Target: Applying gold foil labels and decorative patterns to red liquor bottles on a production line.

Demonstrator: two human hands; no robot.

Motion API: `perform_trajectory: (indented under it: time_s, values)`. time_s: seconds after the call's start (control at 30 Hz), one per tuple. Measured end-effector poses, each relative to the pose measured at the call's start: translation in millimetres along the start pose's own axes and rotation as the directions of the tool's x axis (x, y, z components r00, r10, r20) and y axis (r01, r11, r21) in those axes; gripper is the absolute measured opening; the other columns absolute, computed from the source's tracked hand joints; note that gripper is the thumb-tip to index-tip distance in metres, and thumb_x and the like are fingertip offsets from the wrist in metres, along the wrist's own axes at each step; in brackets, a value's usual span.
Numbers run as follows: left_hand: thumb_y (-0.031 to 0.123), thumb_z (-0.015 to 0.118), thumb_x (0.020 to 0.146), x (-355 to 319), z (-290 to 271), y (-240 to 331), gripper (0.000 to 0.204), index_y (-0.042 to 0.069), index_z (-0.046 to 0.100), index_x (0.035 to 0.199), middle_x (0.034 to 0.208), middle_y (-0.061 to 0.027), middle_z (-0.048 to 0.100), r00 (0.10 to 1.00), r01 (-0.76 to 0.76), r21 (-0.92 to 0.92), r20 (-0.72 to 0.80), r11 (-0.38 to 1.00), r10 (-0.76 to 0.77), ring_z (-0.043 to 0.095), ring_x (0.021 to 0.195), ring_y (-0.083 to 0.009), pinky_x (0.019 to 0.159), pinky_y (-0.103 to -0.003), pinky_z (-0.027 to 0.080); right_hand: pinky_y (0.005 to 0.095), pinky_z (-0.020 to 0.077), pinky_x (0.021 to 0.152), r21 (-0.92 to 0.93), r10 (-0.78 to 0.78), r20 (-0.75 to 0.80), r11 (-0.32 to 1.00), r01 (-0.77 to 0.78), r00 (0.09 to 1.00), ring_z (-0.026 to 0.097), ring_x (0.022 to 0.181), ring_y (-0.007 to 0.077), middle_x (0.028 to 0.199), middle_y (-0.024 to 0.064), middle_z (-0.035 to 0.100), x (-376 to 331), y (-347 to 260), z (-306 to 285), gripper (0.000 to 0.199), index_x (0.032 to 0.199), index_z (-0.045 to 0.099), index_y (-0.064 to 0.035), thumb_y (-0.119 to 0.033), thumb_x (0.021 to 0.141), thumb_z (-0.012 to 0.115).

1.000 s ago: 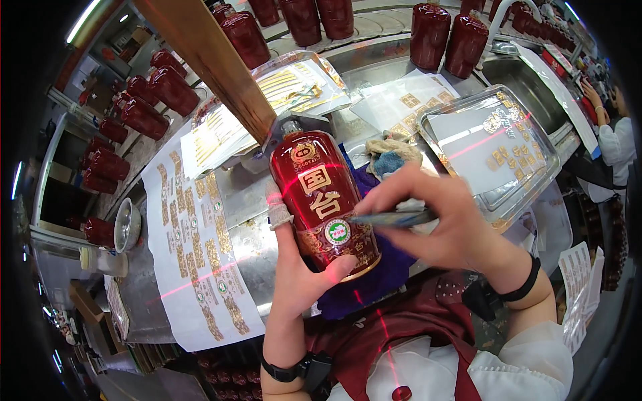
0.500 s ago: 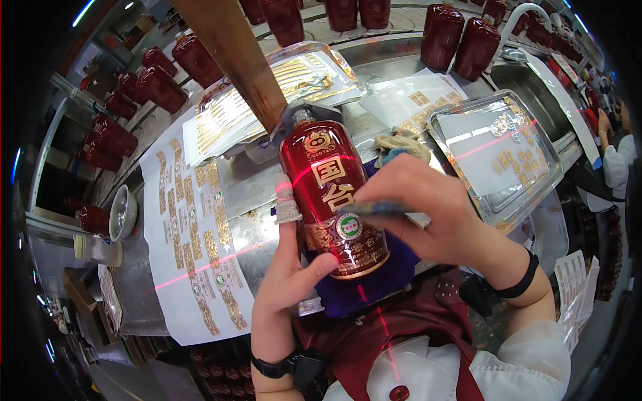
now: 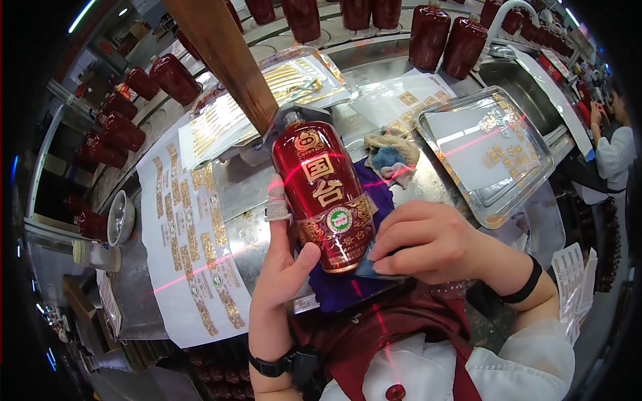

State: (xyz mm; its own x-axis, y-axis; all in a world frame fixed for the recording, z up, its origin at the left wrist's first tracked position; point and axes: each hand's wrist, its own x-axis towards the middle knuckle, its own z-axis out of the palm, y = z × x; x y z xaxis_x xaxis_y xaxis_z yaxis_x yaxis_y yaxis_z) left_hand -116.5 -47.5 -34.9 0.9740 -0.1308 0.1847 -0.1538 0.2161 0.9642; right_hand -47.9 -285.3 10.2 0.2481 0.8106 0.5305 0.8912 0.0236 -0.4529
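A glossy dark red bottle (image 3: 328, 154) with gold decals and a green-and-white round emblem lies tilted on a purple cloth (image 3: 382, 194). Its neck points away from me, toward a dark holder at the foot of a wooden post. My left hand (image 3: 282, 271) is closed around the bottle's left side, thumb on the lower front, with a pale covering on one fingertip. Beside the bottle's lower right edge, my right hand (image 3: 431, 244) pinches a thin, flat blue piece (image 3: 366, 266), mostly hidden under the fingers.
Left lies a white sheet of gold decals (image 3: 190, 247) and a metal bowl (image 3: 121, 217). A clear tray (image 3: 495, 217) with decals stands right, near a crumpled rag (image 3: 393, 155). The wooden post (image 3: 224, 57) rises behind the bottle. Red bottles (image 3: 428, 37) line the back; another person (image 3: 616, 157) works far right.
My right hand has moved down and right, off the bottle's front to its lower right edge, with the blue piece. The whole view has shifted slightly; my left hand keeps its hold.
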Motion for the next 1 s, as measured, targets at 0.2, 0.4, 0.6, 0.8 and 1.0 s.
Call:
perform_trajectory:
  time_s: [0.2, 0.4, 0.6, 0.8, 1.0]
  values:
    - [0.043, 0.074, 0.082, 6.1, 17.4, -4.7, 0.114, 0.007, -0.008, 0.151, 0.150, -0.0166, 0.025, 0.986, -0.017, 0.056, -0.162, 0.998, 0.026, 0.036, 0.134, -0.0279, 0.109, -0.041, 0.033, 0.0406, 0.0556, 0.077, 0.106, 0.072, -0.227, 0.993, -0.049, 0.971, 0.065, 0.083, 0.0281, 0.090, 0.0074, 0.068, -7.6, 1.0, 5.4, 0.012, 0.080, 0.069, -0.0039, 0.000, 0.070, 0.072]
    - [0.028, 0.079, 0.076, 3.5, 11.9, -1.4, 0.117, 0.009, -0.008, 0.152, 0.148, -0.0177, 0.028, 0.988, 0.067, 0.105, -0.146, 0.992, -0.051, 0.038, 0.133, -0.0289, 0.108, -0.042, 0.035, 0.0401, 0.0549, 0.080, 0.228, 0.139, -0.274, 0.971, -0.076, 0.952, 0.065, 0.085, 0.0272, 0.093, 0.0078, 0.069, -30.7, 10.1, 19.9, 0.016, 0.085, 0.071, -0.0064, 0.001, 0.071, 0.073]
    - [0.035, 0.086, 0.069, 5.8, -6.7, 2.7, 0.132, 0.012, -0.014, 0.152, 0.154, -0.0161, 0.020, 0.997, 0.071, 0.155, 0.006, 0.985, -0.072, 0.032, 0.138, -0.0301, 0.110, -0.043, 0.031, 0.0342, 0.0519, 0.070, 0.189, 0.203, -0.356, 0.972, -0.143, 0.912, 0.064, 0.081, 0.0250, 0.094, 0.0071, 0.068, -28.7, 9.8, 23.9, 0.034, 0.094, 0.071, -0.0058, 0.009, 0.064, 0.069]
    - [0.033, 0.085, 0.071, 3.9, -2.7, -3.3, 0.129, 0.012, -0.013, 0.152, 0.155, -0.0161, 0.019, 0.992, 0.099, 0.057, -0.087, 0.993, -0.094, 0.030, 0.139, -0.0291, 0.112, -0.042, 0.026, 0.0342, 0.0513, 0.069, 0.203, 0.118, -0.283, 0.977, -0.060, 0.952, 0.062, 0.078, 0.0256, 0.093, 0.0078, 0.068, -12.2, -6.7, 19.1, 0.036, 0.094, 0.072, -0.0048, 0.009, 0.061, 0.068]
    - [0.026, 0.086, 0.070, 1.5, -13.8, -3.2, 0.130, 0.009, -0.014, 0.151, 0.155, -0.0174, 0.019, 0.997, 0.079, 0.116, 0.015, 0.990, -0.081, 0.029, 0.139, -0.0288, 0.113, -0.041, 0.024, 0.0346, 0.0500, 0.069, 0.024, 0.171, -0.315, 0.985, -0.172, 0.934, 0.062, 0.080, 0.0238, 0.094, 0.0078, 0.069, -0.3, -14.1, 16.8, 0.038, 0.099, 0.072, -0.0077, 0.005, 0.063, 0.070]
